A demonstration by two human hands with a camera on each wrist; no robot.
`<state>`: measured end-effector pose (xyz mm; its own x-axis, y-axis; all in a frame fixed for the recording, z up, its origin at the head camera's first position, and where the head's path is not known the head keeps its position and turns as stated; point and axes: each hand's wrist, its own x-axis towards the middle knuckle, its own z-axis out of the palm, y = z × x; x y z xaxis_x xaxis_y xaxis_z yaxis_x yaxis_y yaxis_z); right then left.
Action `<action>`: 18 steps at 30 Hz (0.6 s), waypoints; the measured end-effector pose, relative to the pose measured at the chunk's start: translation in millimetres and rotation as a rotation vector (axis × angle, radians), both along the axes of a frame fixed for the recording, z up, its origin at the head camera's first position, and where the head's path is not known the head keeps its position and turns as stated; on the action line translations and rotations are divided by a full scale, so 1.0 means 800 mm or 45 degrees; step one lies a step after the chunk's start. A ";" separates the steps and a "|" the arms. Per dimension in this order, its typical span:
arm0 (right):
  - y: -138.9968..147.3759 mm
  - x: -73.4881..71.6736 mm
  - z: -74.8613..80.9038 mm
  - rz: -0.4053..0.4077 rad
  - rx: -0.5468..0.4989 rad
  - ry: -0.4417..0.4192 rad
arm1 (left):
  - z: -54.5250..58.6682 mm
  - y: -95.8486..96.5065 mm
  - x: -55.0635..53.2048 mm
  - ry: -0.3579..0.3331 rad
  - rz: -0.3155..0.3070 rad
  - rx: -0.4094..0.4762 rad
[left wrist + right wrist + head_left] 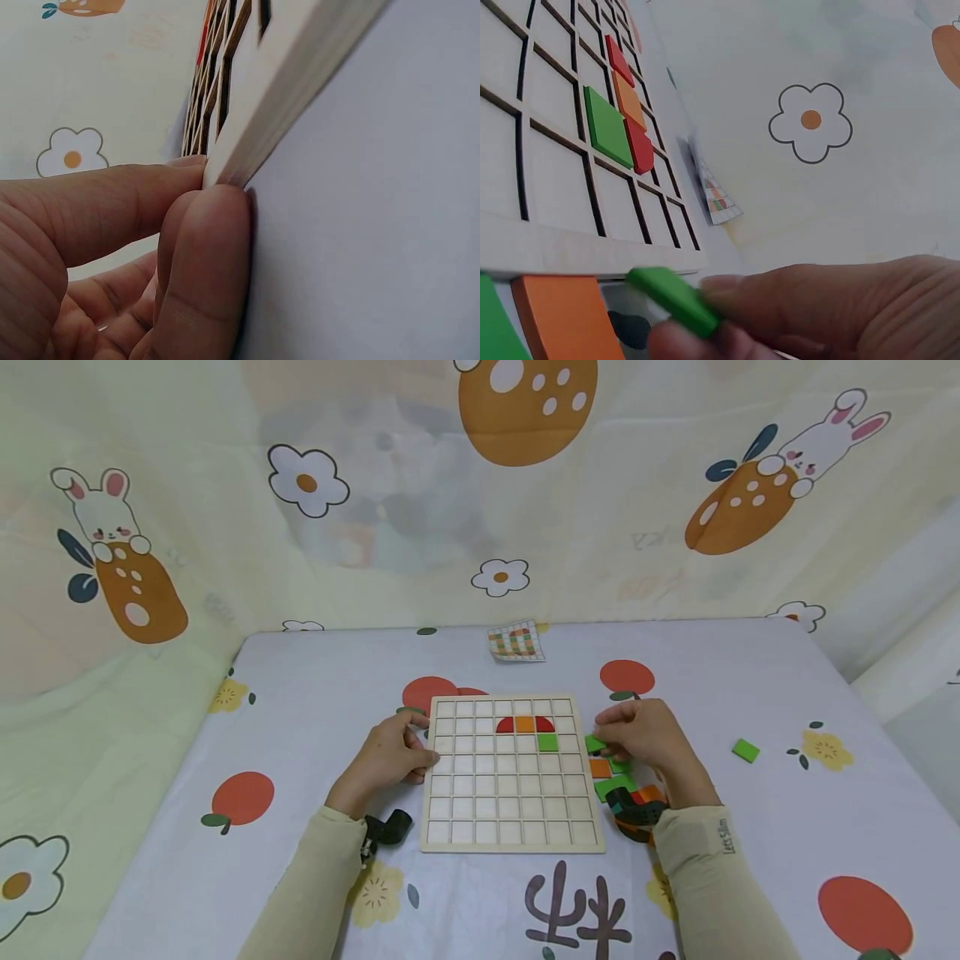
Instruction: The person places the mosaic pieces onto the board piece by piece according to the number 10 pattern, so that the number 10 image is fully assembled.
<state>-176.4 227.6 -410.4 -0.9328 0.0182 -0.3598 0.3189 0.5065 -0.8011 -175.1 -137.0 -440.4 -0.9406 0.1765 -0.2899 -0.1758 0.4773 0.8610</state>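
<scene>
Green tile (pixel 675 302) slants toward grid board (pixel 510 810), right fingers (pixel 780 296) pinching; left fingers (pixel 206 277) clamp rim (pixel 259 127)

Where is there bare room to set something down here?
Left of the left hand, out to the left edge of the table; between the grid board and the checkered card; right of the lone green tile. Crowded: the board's right side, with loose tiles by the right hand.

Rabbit-printed cream backdrop (pixel 420 560) behind pale tablecloth (pixel 300 710), red fruit prints (pixel 242 797).
</scene>
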 end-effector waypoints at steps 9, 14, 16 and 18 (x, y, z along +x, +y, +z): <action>-0.010 -0.002 -0.004 -0.057 -0.219 0.014 | -0.001 0.000 -0.001 0.010 -0.013 -0.005; -0.026 -0.004 -0.006 -0.003 -0.323 -0.014 | -0.001 0.000 -0.002 0.014 -0.011 -0.014; -0.034 -0.005 -0.006 0.019 -0.350 -0.026 | -0.001 -0.001 -0.002 0.013 -0.010 -0.012; -0.042 -0.007 -0.006 0.039 -0.369 -0.028 | -0.001 -0.001 -0.002 0.010 -0.011 -0.002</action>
